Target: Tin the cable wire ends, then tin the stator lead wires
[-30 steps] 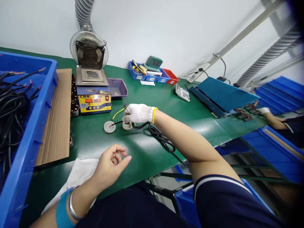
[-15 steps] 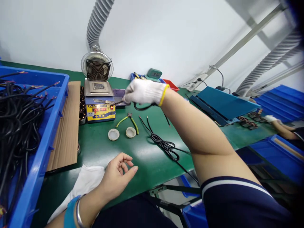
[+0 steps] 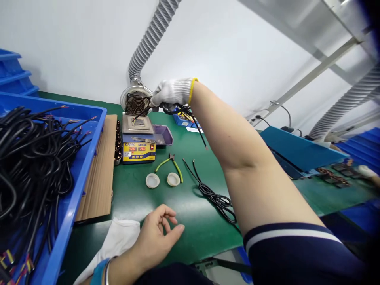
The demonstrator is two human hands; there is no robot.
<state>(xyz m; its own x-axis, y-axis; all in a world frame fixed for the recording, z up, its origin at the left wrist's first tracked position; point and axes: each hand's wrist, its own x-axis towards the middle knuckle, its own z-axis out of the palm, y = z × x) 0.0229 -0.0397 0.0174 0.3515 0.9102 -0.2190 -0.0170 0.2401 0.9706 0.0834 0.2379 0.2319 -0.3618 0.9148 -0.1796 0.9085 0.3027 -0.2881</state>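
My right hand (image 3: 172, 93), in a white glove, grips a black cable (image 3: 181, 110) and holds its stripped end down on the square pot of the solder station (image 3: 138, 136). The cable's loose ends hang down past my forearm. My bare left hand (image 3: 157, 237) rests on the green table near the front edge, fingers loosely curled and holding nothing. A white cloth (image 3: 114, 241) lies beside it. Two small white round caps (image 3: 152, 181) and green-handled cutters (image 3: 172, 163) lie in front of the station. Another black cable bundle (image 3: 218, 200) lies to the right.
A large blue bin (image 3: 74, 206) full of black cables stands at the left, beside a brown board (image 3: 99, 174). A fan and grey hose (image 3: 151, 39) rise behind the station. A purple tray (image 3: 166, 134), small blue bins and a blue folder (image 3: 297, 150) sit farther back; another person's gloved hand (image 3: 366, 172) is at far right.
My right hand lifted the cable away from the white caps, then up and back to the solder pot. My left hand stayed put. The view tilted upward.
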